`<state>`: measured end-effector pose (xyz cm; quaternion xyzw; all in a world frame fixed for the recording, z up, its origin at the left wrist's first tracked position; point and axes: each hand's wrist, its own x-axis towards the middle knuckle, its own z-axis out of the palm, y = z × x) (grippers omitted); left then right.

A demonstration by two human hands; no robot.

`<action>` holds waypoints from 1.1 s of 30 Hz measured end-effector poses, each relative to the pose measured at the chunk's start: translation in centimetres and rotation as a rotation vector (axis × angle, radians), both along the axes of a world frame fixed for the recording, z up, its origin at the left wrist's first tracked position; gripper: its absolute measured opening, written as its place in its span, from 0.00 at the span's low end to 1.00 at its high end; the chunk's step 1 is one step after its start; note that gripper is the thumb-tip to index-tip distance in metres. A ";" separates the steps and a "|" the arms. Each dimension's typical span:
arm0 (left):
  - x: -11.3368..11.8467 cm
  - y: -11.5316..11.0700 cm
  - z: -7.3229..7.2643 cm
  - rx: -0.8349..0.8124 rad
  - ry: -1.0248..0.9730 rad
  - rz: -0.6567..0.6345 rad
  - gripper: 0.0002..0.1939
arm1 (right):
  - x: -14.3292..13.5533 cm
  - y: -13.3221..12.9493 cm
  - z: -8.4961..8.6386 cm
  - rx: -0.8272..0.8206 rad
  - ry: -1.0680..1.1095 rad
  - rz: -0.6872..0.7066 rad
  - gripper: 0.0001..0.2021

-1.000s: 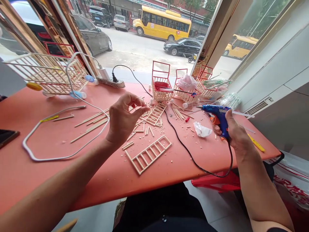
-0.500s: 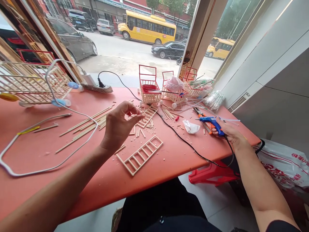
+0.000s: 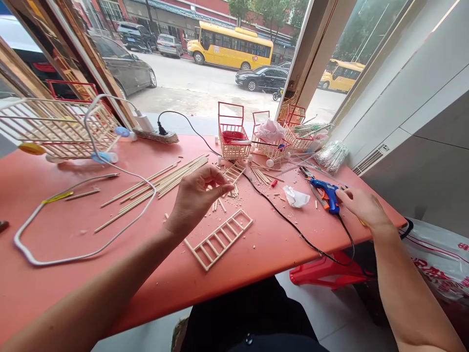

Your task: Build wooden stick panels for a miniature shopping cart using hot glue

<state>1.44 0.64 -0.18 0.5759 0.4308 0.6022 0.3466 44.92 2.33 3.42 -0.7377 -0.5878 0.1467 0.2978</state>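
Observation:
My left hand (image 3: 203, 195) is raised over the table, thumb and forefinger pinched together. Whatever is between the fingertips is too small to make out. Below it lies a ladder-shaped frame (image 3: 219, 243) of thin wooden sticks, with a smaller stick frame (image 3: 234, 171) behind. At the right, my right hand (image 3: 362, 205) is beside the handle of a blue hot glue gun (image 3: 327, 194), thumb and fingers apart and not wrapped round it. The glue gun rests on the table against orange-handled pliers (image 3: 322, 200).
Loose sticks (image 3: 183, 173) lie left of centre, near a looped white cable (image 3: 91, 255). Small stick carts (image 3: 234, 144) stand at the back by the window, a larger cart (image 3: 69, 127) at the left. A black cord (image 3: 278, 212) crosses the table near crumpled tissue (image 3: 296, 197).
My right hand has let go of the glue gun, which now rests on the table. My left hand stays pinched above the frame. The whole view has shifted slightly.

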 end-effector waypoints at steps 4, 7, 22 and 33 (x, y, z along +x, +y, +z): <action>1.0 -0.8 0.6 -0.137 -0.098 -0.098 0.13 | -6.5 -1.2 2.3 0.255 -0.092 0.116 0.08; 1.5 -1.3 1.0 -0.199 -0.131 -0.135 0.15 | -13.0 -1.7 2.0 0.227 0.193 0.477 0.12; 1.8 -1.1 -0.1 -0.179 -0.314 -0.117 0.18 | -23.9 -0.6 -3.0 0.074 0.624 0.740 0.20; 2.1 -1.2 -0.1 -0.195 -0.296 -0.097 0.20 | -23.6 0.0 -3.6 -0.180 0.828 0.805 0.23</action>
